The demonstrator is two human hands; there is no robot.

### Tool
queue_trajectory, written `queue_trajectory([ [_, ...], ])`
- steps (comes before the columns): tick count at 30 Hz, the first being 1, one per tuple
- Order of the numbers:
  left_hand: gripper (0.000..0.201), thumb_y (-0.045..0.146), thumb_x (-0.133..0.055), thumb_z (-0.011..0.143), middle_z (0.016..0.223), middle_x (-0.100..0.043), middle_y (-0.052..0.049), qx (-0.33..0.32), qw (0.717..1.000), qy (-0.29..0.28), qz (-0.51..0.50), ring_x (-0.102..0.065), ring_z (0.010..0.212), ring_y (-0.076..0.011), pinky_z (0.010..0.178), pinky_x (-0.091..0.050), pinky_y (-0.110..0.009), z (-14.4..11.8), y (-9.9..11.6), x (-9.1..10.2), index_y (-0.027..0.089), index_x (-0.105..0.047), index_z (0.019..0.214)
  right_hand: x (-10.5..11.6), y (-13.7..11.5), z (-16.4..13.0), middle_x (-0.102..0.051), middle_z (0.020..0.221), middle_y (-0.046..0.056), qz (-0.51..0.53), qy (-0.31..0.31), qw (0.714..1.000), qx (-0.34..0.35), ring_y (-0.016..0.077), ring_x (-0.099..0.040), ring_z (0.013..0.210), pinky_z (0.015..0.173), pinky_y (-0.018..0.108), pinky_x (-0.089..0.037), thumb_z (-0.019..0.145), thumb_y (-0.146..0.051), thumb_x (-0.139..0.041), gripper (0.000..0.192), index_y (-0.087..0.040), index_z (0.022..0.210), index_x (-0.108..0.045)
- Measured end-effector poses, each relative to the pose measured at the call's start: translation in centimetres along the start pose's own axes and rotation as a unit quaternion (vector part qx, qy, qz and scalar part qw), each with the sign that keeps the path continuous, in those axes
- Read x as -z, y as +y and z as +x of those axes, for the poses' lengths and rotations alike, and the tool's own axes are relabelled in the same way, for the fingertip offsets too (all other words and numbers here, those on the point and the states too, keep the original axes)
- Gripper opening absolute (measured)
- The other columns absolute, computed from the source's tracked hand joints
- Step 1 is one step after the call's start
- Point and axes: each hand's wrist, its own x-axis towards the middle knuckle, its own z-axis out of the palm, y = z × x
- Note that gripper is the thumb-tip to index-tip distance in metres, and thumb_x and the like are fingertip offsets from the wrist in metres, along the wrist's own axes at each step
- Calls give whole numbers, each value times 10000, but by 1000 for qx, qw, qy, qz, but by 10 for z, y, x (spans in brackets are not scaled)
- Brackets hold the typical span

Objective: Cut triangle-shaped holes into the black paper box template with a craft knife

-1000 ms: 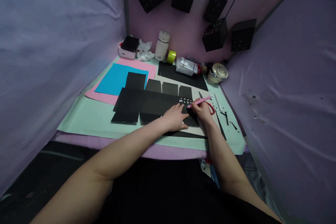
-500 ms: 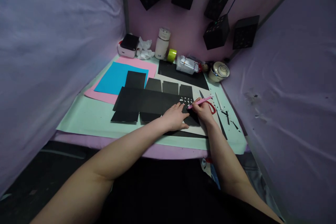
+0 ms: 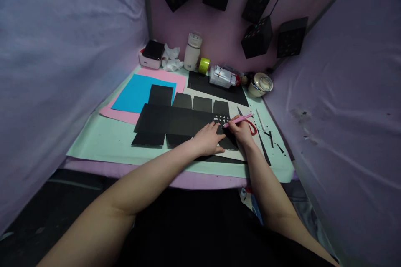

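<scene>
A black card box template [image 3: 175, 121] with flaps along its edges lies flat on the table. Small triangular cut-outs [image 3: 221, 119] show pale near its right end. My left hand [image 3: 207, 138] rests on the card, fingers spread, just left of and below the cut-outs. Pinched in my right hand [image 3: 241, 130] is a slim pink craft knife [image 3: 239, 120], slanting down to the left. Its tip meets the card beside the cut-outs; the blade is too small to make out. Red-handled scissors [image 3: 252, 127] lie partly hidden behind my right hand.
Blue paper [image 3: 131, 94] and pink paper [image 3: 106, 112] lie at left. Along the back stand a white bottle [image 3: 192, 53], yellow tape roll [image 3: 204, 66], clear case [image 3: 223, 76] and lidded pot [image 3: 260, 85]. Black scraps [image 3: 271, 138] and a white pen [image 3: 260, 119] lie right. Black boxes [image 3: 257, 37] hang above.
The view has shifted very slightly. The craft knife's tip stays by the cut-outs with hardly any movement, and my left hand keeps its place on the card.
</scene>
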Motion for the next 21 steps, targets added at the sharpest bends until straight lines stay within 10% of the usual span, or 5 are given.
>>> queue_trajectory([
  [21, 644, 564, -623, 831, 1550, -323, -145, -1, 1000, 16, -5, -275, 1418, -378, 1138, -246, -467, 0, -3, -3, 228, -545, 1374, -1, -6, -5, -509, 543, -57, 66, 42, 997, -12, 113, -433, 480, 494, 257, -342, 784, -420, -648, 253, -229, 746, -488],
])
